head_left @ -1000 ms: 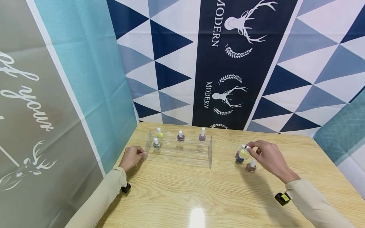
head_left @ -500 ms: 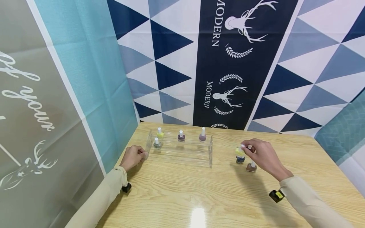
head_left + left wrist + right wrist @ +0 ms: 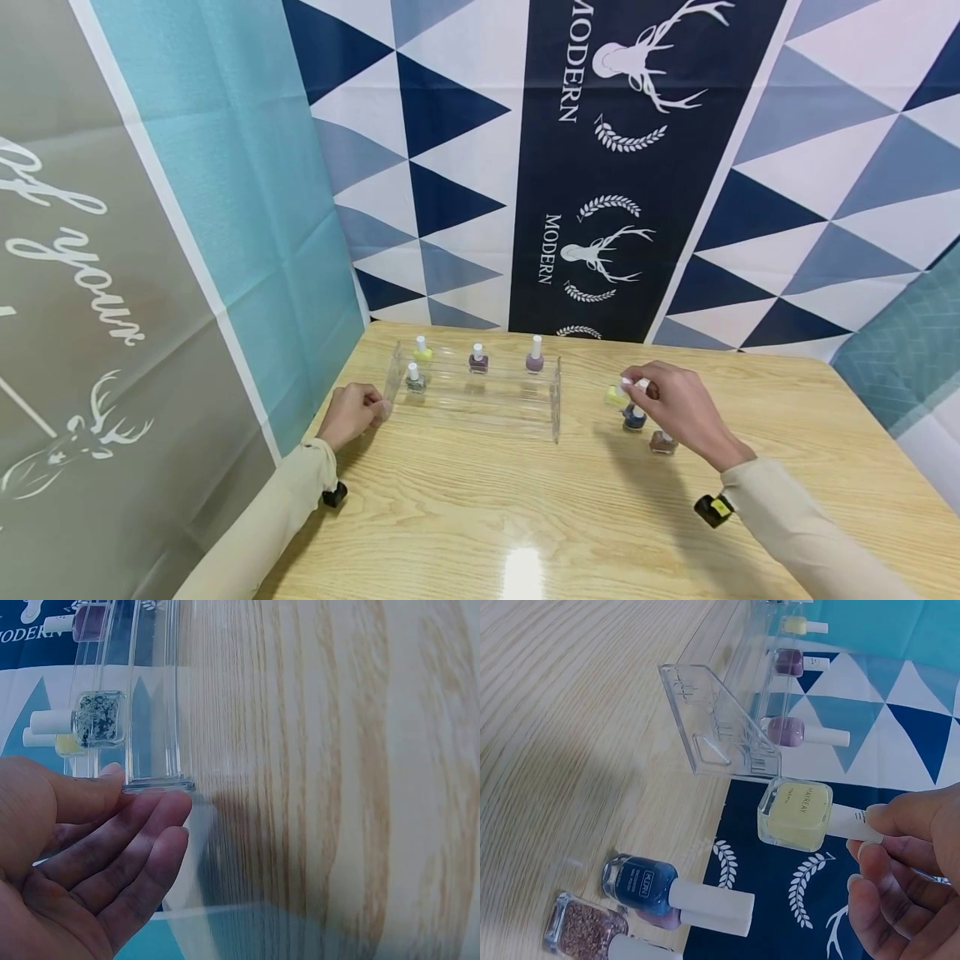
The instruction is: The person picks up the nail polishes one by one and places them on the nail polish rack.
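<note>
My right hand (image 3: pixel 671 404) pinches the white cap of a pale yellow nail polish bottle (image 3: pixel 795 814), held sideways above the table. Beneath it stand a blue nail polish bottle (image 3: pixel 641 883) and a brown glitter one (image 3: pixel 589 926). A purplish bottle partly shows behind the blue one. At the left end of a clear stepped display rack (image 3: pixel 557 408), my left hand (image 3: pixel 354 417) pinches the side panel between thumb and fingers. On the rack sit a yellow bottle (image 3: pixel 423 354), a dark purple one (image 3: pixel 478 363), a mauve one (image 3: pixel 535 362) and a speckled one (image 3: pixel 101 718).
The wooden table (image 3: pixel 465 517) meets a patterned cloth backdrop (image 3: pixel 450 167) at its rear edge. Another hanging cloth (image 3: pixel 247 250) borders the left side. The rack's right side panel (image 3: pixel 716 731) stands between its shelves and the loose bottles.
My right hand has moved left with the yellow bottle, away from above the blue one towards the rack. The bottle has tipped more sideways. My left hand stays at the rack's end.
</note>
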Demonstrator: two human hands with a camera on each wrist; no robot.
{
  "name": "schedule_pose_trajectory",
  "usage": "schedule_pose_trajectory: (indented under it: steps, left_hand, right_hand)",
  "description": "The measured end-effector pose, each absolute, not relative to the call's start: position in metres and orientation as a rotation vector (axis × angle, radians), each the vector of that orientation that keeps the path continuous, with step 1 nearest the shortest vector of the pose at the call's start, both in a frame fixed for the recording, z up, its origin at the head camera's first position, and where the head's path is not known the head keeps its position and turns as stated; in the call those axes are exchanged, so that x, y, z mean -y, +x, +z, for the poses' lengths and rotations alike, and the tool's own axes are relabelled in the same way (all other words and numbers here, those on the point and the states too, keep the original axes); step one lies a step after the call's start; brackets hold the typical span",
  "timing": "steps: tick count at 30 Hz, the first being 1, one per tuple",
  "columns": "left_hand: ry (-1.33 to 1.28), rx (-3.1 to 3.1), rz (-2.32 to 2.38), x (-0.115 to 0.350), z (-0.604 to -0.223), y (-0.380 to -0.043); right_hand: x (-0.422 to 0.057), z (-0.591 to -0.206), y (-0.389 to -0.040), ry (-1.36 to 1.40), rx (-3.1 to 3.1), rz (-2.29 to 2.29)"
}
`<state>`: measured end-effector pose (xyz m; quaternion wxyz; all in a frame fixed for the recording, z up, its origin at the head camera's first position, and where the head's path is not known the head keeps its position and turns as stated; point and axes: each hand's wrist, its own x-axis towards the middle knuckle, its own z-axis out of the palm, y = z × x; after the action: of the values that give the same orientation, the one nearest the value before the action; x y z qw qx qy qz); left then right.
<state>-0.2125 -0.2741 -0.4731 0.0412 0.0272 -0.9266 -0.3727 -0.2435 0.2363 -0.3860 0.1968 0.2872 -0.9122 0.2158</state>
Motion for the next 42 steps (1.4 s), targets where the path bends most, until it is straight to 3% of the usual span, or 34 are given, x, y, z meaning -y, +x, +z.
schedule_pose_trajectory:
  steps: [42]
  left_hand:
    - [0.072, 2.807, -1.140, 0.274, -0.476, -0.212]
  right_hand:
    - [-0.186, -0.385, -0.259, 0.867, 2.578, 0.678]
